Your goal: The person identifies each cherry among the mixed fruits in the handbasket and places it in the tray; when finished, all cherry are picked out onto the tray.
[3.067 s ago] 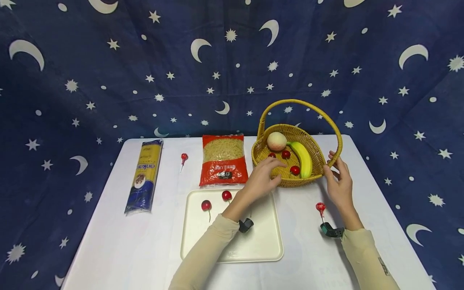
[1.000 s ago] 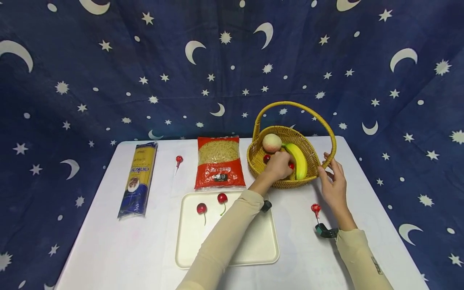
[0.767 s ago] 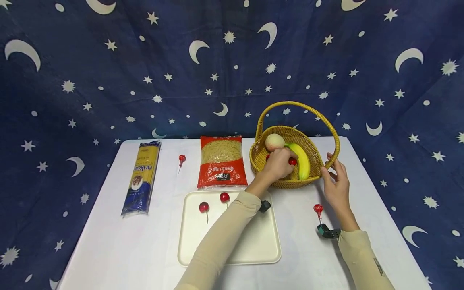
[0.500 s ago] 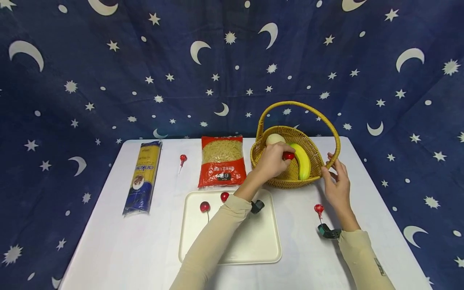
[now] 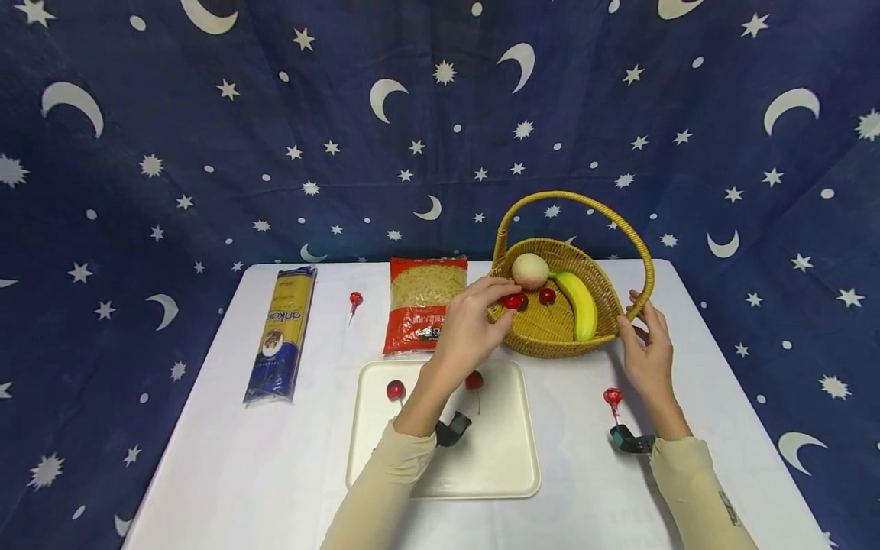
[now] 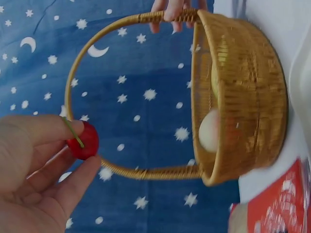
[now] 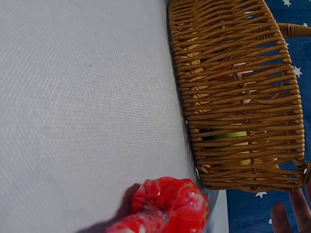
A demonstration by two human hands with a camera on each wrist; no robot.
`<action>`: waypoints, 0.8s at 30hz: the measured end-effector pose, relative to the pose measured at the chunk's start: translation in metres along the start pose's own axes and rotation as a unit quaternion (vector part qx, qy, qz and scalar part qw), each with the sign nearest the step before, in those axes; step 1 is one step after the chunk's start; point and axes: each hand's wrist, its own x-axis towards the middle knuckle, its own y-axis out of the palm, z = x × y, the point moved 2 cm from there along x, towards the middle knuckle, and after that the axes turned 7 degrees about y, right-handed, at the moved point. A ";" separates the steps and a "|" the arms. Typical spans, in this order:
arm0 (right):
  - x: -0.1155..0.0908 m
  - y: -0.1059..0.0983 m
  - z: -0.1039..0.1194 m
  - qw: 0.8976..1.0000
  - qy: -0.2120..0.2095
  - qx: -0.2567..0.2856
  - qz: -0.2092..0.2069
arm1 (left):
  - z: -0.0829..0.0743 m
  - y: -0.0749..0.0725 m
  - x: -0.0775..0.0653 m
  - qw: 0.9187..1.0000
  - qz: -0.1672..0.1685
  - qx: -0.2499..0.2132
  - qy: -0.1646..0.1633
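My left hand (image 5: 470, 328) pinches a red cherry (image 6: 86, 141) with a green stem between thumb and fingertips, at the left rim of the wicker basket (image 5: 550, 347). Two more cherries lie inside, one (image 5: 546, 296) plainly visible and one partly behind the held cherry. Beside them are a peach (image 5: 530, 270) and a banana (image 5: 580, 305). My right hand (image 5: 649, 355) grips the lower right end of the basket's handle (image 5: 649, 279). In the right wrist view only its fingertips show, at the lower right.
Below my left forearm lies a cream tray (image 5: 481, 473) with a cherry (image 5: 395, 389) and another (image 5: 474, 380). Behind it is a red pasta bag (image 5: 412, 332). Lollipops lie at left (image 5: 354, 299) and near my right wrist (image 5: 613, 399). A spaghetti packet (image 5: 282, 336) lies far left.
My left hand has reached into the basket, pinched a cherry and drawn it leftward to the rim, uncovering the peach and another cherry. My right hand keeps its hold on the handle.
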 end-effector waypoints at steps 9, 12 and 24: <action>-0.001 0.001 0.000 1.000 0.004 -0.004 0.001 | 0.003 -0.040 -0.051 0.996 -0.051 0.071 -0.024; -0.001 -0.001 0.001 1.000 0.006 -0.001 -0.002 | 0.003 -0.048 -0.070 0.992 -0.068 0.097 -0.032; 0.001 0.002 0.000 1.000 0.011 0.004 0.001 | 0.014 -0.062 -0.140 0.977 -0.110 0.160 -0.086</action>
